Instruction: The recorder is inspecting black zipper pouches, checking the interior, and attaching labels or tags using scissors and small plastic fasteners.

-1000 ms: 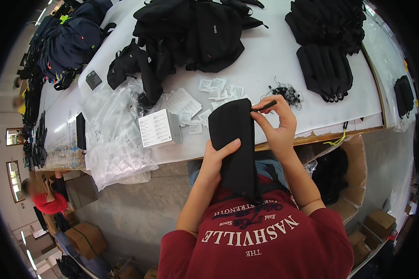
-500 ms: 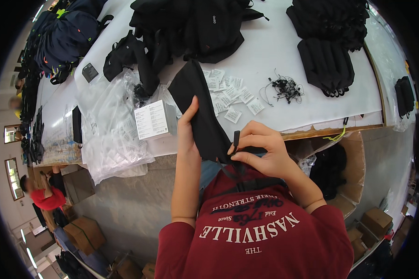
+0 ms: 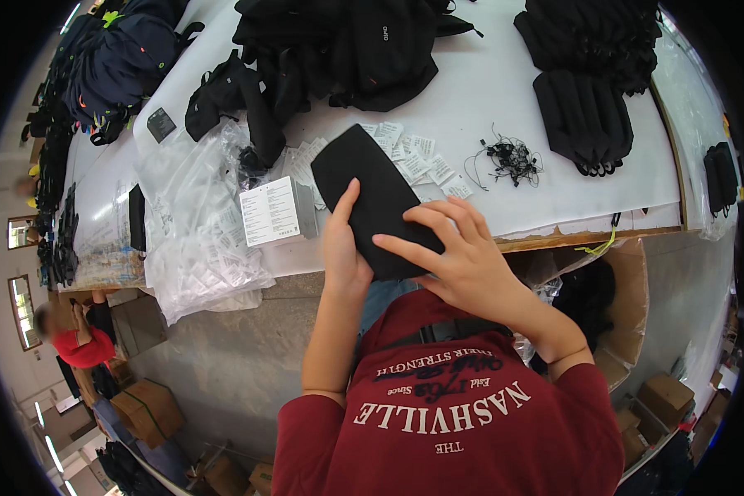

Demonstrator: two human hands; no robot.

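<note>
Above my lap, in front of the table edge, I hold a flat black fabric pouch (image 3: 372,178) tilted up to the left. My left hand (image 3: 345,244) grips its left side, the thumb lying on the front face and the other fingers hidden behind. From the right, my right hand (image 3: 455,252) reaches over the lower part, its fingers laid across the face and gripping its right edge. Just beyond the pouch, small white printed tags (image 3: 417,157) lie scattered. A white box-like stack of printed cards (image 3: 270,215) stands to the left of my left hand.
Clear plastic bags (image 3: 194,223) spread over the table's front left edge. Black backpacks (image 3: 380,58) lie at the back. A tangle of black cords (image 3: 512,159) and stacked black pouches (image 3: 583,120) lie right. Below the right edge stands an open carton (image 3: 632,306). Another person (image 3: 83,335) is far left.
My right hand has let go of the small black tab at the pouch's lower end and moved up onto its face. The pouch has turned to show its broad side.
</note>
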